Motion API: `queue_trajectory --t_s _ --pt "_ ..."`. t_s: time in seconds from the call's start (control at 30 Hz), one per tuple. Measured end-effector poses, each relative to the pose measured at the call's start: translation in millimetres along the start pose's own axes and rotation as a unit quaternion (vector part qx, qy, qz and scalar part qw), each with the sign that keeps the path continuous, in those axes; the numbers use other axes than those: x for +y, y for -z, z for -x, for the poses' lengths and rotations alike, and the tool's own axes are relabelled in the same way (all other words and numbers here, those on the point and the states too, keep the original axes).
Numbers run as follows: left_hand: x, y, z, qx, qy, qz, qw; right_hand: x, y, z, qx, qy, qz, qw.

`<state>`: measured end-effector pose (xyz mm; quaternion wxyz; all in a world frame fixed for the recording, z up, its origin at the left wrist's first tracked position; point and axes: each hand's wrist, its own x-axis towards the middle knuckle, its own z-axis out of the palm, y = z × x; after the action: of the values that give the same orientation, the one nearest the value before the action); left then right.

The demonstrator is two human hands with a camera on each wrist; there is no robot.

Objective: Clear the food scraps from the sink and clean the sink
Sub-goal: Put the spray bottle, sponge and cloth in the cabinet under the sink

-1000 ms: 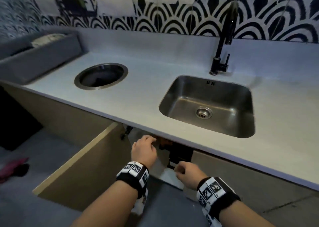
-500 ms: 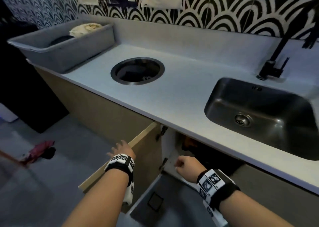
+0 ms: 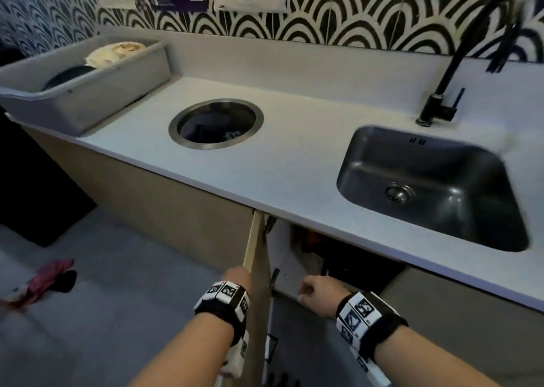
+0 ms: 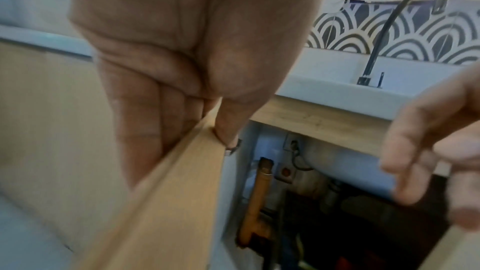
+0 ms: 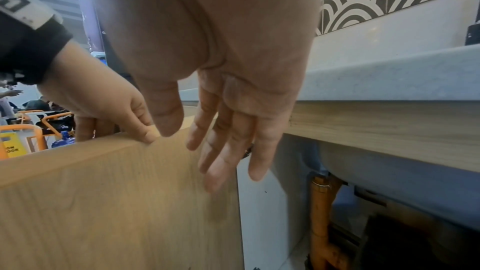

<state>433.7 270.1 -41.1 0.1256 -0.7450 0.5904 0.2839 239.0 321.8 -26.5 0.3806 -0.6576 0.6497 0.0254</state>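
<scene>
Under the sink (image 3: 435,177), the cupboard's inside is dark and blurred; the tap's (image 3: 459,63) spout runs off the top edge.

The sink (image 3: 426,186) is set into the counter (image 3: 294,163) at the right, with the faucet (image 3: 438,104) behind it. A round opening (image 3: 215,124) lies to its left, and a tub (image 3: 88,92) stands on the counter's far left end. Below, the cabinet door (image 3: 259,283) stands open under the counter's edge, with pipes (image 5: 319,213) inside the cabinet beneath the sink.
</scene>
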Motion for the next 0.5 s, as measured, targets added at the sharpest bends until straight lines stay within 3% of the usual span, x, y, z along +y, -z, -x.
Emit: queue_trajectory --t_s 0.2,0.27,0.33,0.4,0.5 --pt "71.6 -30.6 35.0 -0.052 -0.053 0.114 0.991 19.5 -3.9 23.3 -0.024 -0.008 0.012 1.000" --pt "96.7 -35.9 41.7 -0.039 -0.069 0.157 0.984 29.8 -2.5 29.5 -0.005 -0.009 0.007 1.000" --pt "118.6 -34.1 45.3 -0.037 -0.057 0.258 0.964 44.5 3.4 32.8 0.020 -0.036 0.032 0.999" --pt "130.5 -37.6 36.4 -0.078 -0.032 0.311 0.947 61.2 10.4 33.8 0.030 -0.053 0.042 0.997" --pt "140.1 -47.6 19.3 -0.106 -0.038 0.338 0.934 78.5 17.7 30.4 0.022 -0.063 0.042 0.997"
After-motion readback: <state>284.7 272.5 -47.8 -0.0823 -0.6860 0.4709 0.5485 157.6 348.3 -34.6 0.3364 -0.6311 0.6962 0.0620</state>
